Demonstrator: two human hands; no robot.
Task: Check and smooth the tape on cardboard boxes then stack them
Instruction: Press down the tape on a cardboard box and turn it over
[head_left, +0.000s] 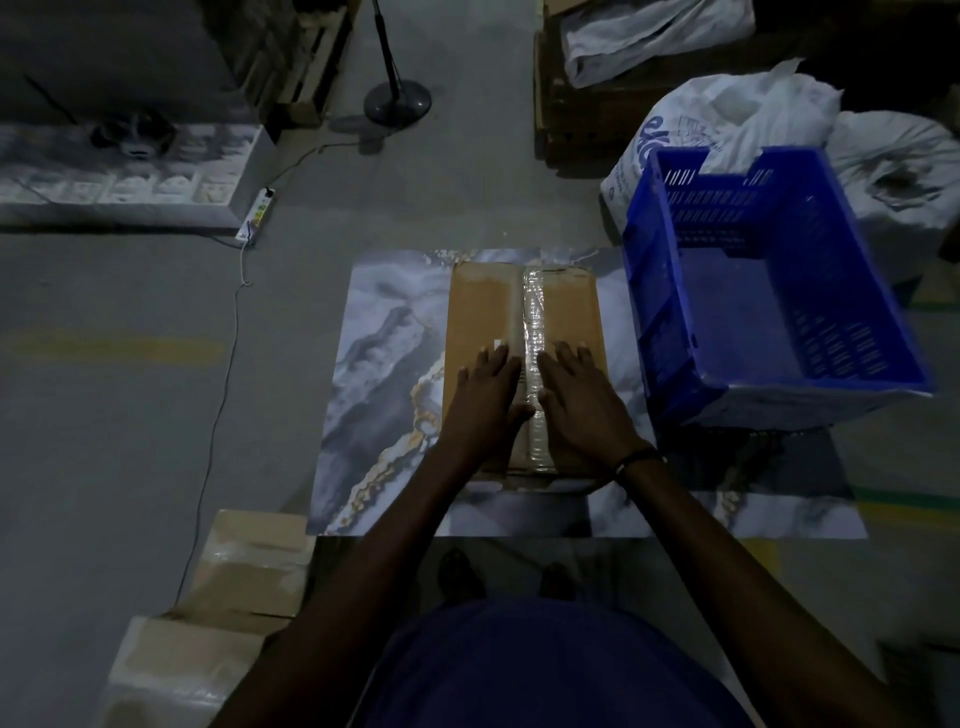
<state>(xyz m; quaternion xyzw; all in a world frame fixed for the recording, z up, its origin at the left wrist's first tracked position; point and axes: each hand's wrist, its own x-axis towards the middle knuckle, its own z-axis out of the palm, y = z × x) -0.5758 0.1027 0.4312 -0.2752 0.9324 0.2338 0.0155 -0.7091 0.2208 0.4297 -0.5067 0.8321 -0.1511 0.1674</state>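
Observation:
A brown cardboard box (480, 306) lies flat on a marble-patterned table (379, 364). A strip of clear tape (534, 312) runs down the middle of its top. My left hand (485, 400) rests flat on the box just left of the tape, fingers straight. My right hand (582, 400) lies flat just right of the tape, fingers spread, with a dark band on the wrist. Both thumbs reach toward the tape line. The near end of the box is hidden under my hands.
A blue plastic crate (769, 291) stands on the table's right side, close to the box. More taped cardboard boxes (249, 566) sit on the floor at lower left. White sacks (727, 109), a fan stand (397, 101) and a power strip (257, 213) with its cable lie beyond.

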